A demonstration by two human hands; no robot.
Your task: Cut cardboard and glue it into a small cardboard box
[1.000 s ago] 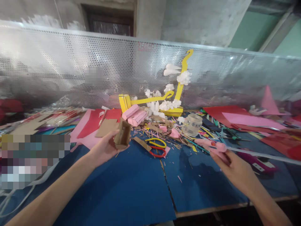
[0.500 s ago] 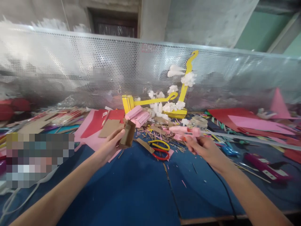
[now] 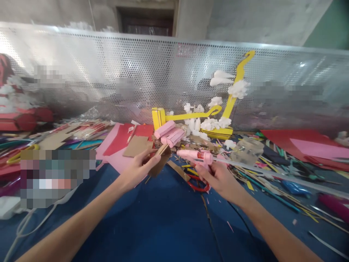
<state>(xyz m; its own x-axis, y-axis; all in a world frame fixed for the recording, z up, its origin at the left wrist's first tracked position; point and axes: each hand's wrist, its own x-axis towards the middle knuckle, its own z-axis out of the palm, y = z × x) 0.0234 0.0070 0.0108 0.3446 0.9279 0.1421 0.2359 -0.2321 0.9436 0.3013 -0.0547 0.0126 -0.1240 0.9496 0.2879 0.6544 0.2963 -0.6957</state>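
Note:
My left hand [image 3: 143, 163] grips a small brown cardboard box [image 3: 161, 162] by its side, tilted above the blue table. In my right hand [image 3: 218, 178] is a pink glue gun [image 3: 195, 156], its nozzle pointing left towards the box but apart from it. A long clear glue stick [image 3: 253, 165] juts from the back of the gun. Red-handled scissors [image 3: 196, 185] lie below the gun, partly hidden by it. Behind the box sit pink paper-covered blocks [image 3: 173, 136].
Yellow paper shapes with white flower-like tufts [image 3: 238, 89] stand against a perforated metal panel [image 3: 103, 72]. Red and pink sheets [image 3: 117, 145] lie left, more red paper [image 3: 283, 142] right. A roll of clear tape [image 3: 247, 150] and scattered scraps are behind my right hand. Cables [image 3: 29, 225] run at left.
The glue gun has moved left, nearer the box, and now shows side-on. The box has been turned in my left hand. The whole view has shifted a little to the left.

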